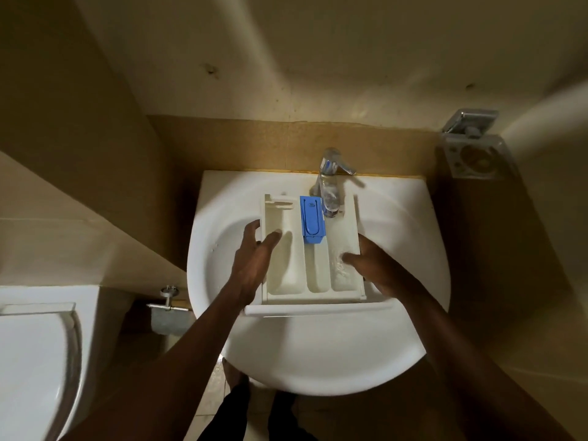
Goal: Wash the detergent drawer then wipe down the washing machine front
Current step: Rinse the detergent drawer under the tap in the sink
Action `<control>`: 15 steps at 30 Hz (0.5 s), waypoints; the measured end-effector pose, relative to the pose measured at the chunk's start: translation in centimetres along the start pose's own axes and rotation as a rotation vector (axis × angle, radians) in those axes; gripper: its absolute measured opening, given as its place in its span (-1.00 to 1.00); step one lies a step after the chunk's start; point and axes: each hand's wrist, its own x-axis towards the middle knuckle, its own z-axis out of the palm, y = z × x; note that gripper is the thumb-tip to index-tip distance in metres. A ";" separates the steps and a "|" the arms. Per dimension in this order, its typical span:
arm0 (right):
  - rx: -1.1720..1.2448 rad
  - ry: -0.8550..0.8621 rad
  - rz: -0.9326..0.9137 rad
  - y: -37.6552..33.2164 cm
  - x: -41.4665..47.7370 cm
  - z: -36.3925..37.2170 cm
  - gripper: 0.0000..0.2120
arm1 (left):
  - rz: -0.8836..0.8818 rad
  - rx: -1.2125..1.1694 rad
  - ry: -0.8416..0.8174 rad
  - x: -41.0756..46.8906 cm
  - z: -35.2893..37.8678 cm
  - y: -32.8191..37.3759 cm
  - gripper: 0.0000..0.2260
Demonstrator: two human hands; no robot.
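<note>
As water runs, left grip, right grip hold rectangular plastic drawer.

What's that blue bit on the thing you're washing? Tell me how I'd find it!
Look at the white sink with the silver tap running. The left hand and right hand hold a white detergent drawer with three long troughs over it. The blue insert sits at the far end of the middle trough, just left of the water, and is the only coloured part.

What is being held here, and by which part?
The detergent drawer, over the sink: the left hand grips its left wall, the right hand its right wall.
</note>
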 end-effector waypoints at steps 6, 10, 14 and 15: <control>-0.351 0.228 0.012 -2.1 0.4 -0.8 -0.62 | 0.039 -0.093 0.007 -1.6 3.1 -2.1 -0.48; -0.389 0.335 -0.061 -1.2 0.3 -1.5 -0.68 | -0.005 -0.258 0.007 -2.0 5.1 -3.0 -0.46; -0.434 0.343 -0.184 -0.5 -0.6 -1.7 -0.65 | -0.042 -0.368 0.014 -1.9 5.9 -3.6 -0.46; -0.455 0.341 -0.204 -0.4 -0.8 -1.7 -0.63 | -0.040 -0.378 0.015 -1.8 6.0 -3.7 -0.47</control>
